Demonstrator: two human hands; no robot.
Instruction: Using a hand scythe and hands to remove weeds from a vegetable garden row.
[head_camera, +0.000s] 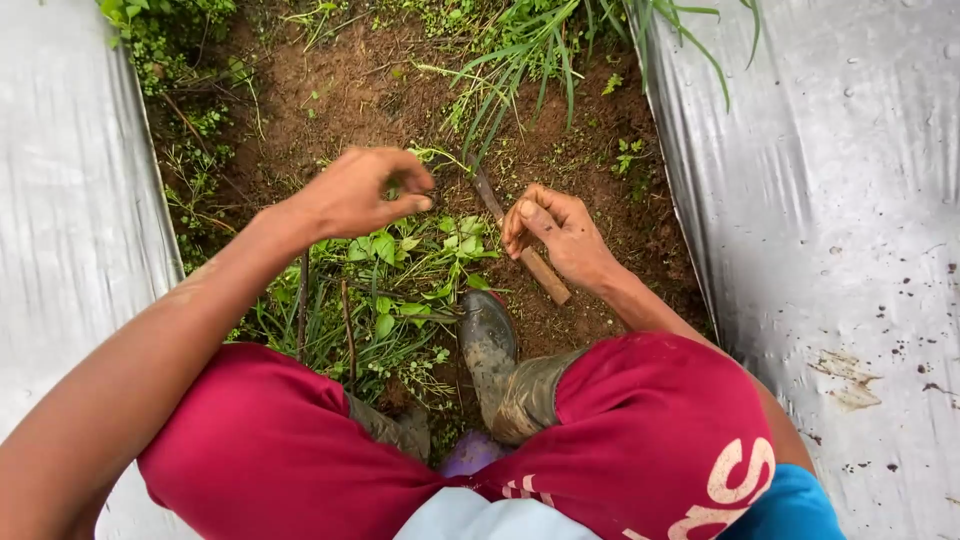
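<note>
Two wide sheets of silvery plastic mulch (850, 200) flank a strip of brown soil (360, 90). Between them a muddy rubber boot (488, 345) stands. The right hand (560, 235) is closed around a wooden-handled blade (520, 250); the left hand (360, 190) pinches leafy green weeds (410, 250) just beside it.

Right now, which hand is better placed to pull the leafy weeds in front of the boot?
Probably left. The left hand is pinched just above the leafy weeds, with nothing visible in its grip. The right hand is closed around a wooden-handled tool whose blade points into the soil.
</note>
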